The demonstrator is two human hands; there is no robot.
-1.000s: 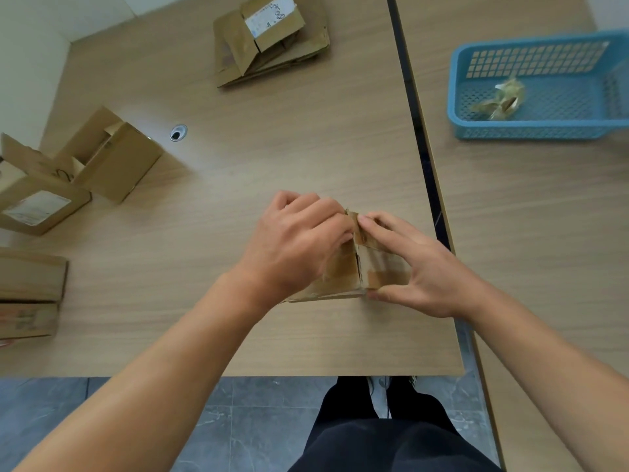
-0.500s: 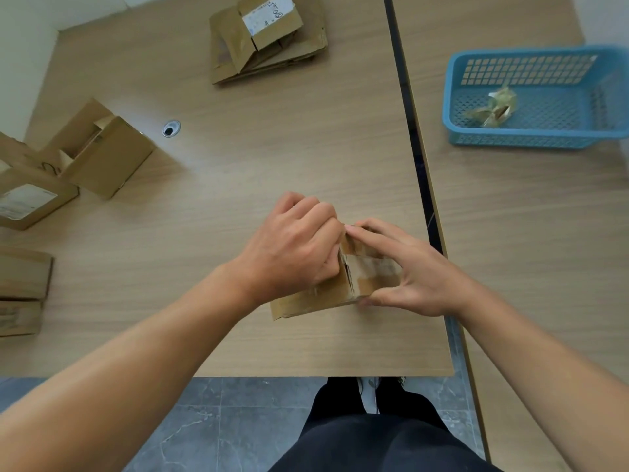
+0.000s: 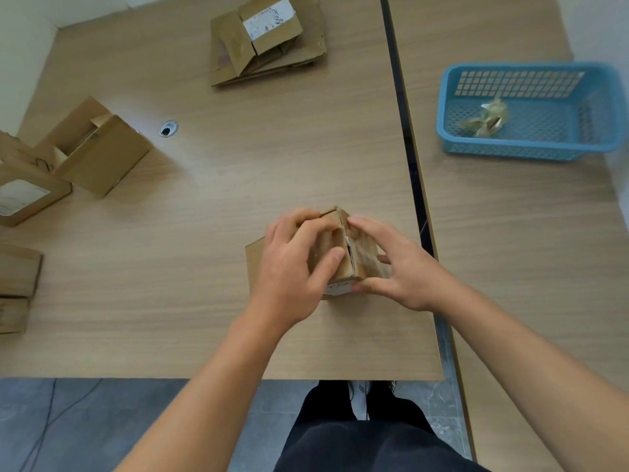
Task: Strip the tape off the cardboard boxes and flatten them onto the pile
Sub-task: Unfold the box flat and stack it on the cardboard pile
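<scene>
**A:** Nearest to us, in the low centre of the frame, the box (image 3: 335, 233) stands on the tabletop (image 3: 238, 185) between our two hands.

**B:** Yes. Our left hand (image 3: 292, 267) covers it from the left. The fingers are curled over the top ridge and the thumb presses the near face, so it grips the box firmly.

**A:** And our right hand (image 3: 405, 274)?

**B:** It comes from the right, with the fingers only a little bent and laid on the taped face, and the thumb at the near lower corner. It holds that end. Whether it already pinches the tape (image 3: 367, 257), we cannot tell.

**A:** The ridge runs from near to far, just between the hands, and the tape lies on its right side. So we judge the right hand is the nearer one for peeling, while the left steadies.

**B:** Farther, at middle left, are the open boxes (image 3: 98, 155). At upper right the blue basket (image 3: 510, 153) holds tape scraps (image 3: 485, 119). The pile (image 3: 269, 46) lies at top centre, well apart from our hands.
</scene>
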